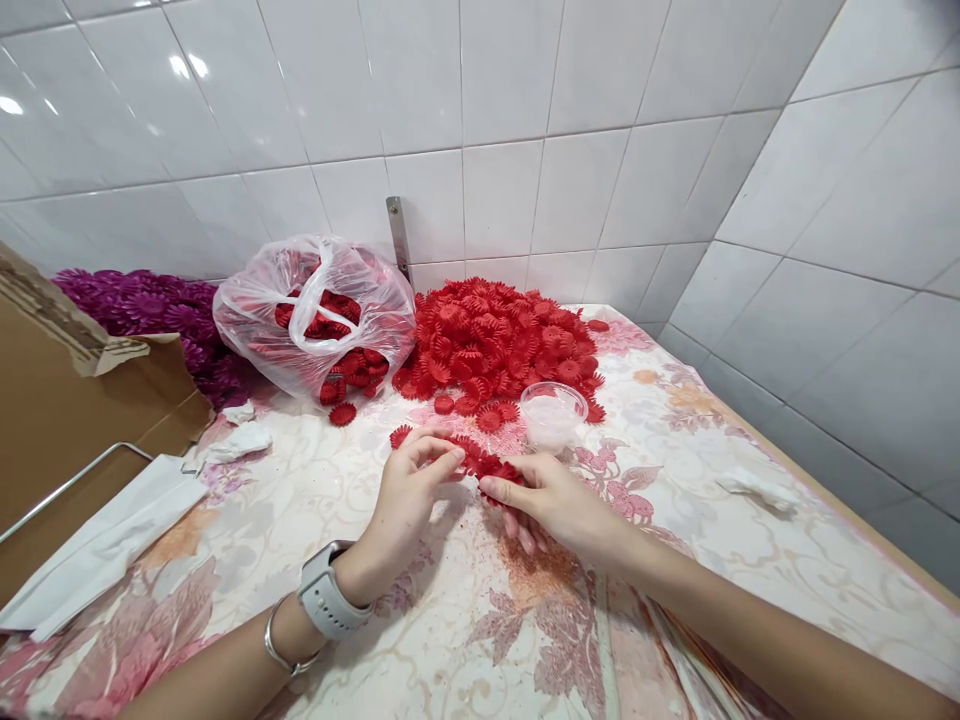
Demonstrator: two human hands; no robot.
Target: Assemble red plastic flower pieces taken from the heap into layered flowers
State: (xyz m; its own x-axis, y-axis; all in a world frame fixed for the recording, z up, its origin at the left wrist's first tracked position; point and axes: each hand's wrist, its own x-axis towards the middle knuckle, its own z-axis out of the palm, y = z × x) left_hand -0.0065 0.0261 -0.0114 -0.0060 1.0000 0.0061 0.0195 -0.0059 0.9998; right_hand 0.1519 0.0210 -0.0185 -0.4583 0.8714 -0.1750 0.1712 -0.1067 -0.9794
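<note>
Low over the cloth in the middle, my right hand (551, 500) has its thumb and fingers closed on a red fringed paper flower (496, 468). My left hand (420, 478), with a watch on the wrist, faces it from the left. Its thumb and fingers are bent together in a pinch beside more red petals (466, 452); whatever lies between them is hidden. One loose red flower (401, 436) rests just behind the left knuckles. Beyond the hands rises a big heap of red fringed flowers (502, 335), and a small clear plastic tub (553, 412) stands at its front edge.
A thin white plastic bag (255, 310) of red flowers sits left of the heap, with purple flowers (146, 305) behind. A cardboard box (105, 420) and white paper (105, 545) occupy the left. Crumpled tissue (761, 490) lies right on the floral tablecloth (300, 530); tiled walls close the back and right.
</note>
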